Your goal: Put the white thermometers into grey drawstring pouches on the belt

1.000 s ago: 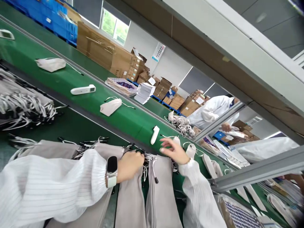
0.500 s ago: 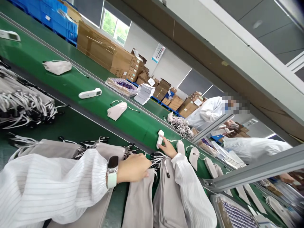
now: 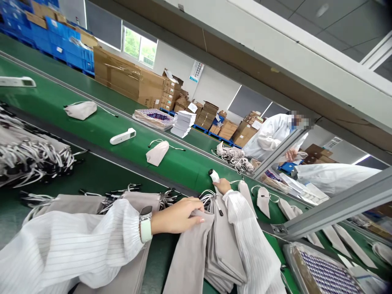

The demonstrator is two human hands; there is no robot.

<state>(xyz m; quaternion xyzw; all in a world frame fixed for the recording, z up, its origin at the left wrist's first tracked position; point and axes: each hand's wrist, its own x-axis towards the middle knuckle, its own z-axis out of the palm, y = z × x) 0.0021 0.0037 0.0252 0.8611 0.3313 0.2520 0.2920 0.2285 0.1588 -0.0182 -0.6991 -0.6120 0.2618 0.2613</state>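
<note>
Head view: left hand (image 3: 180, 215), smartwatch at its wrist, presses down with bent fingers pinching the top grey pouch (image 3: 191, 253) in a stack lying just below the green conveyor belt (image 3: 101, 126). Right hand (image 3: 223, 185) is clenched round a white handheld device (image 3: 214, 176) at the belt's near edge. Farther up the belt lie another white device (image 3: 123, 136) and a filled drawstring pouch (image 3: 157, 153).

pouch stack (image 3: 190, 253) before conveyor belt (image 3: 101, 126), handheld device (image 3: 122, 136) on belt
</note>
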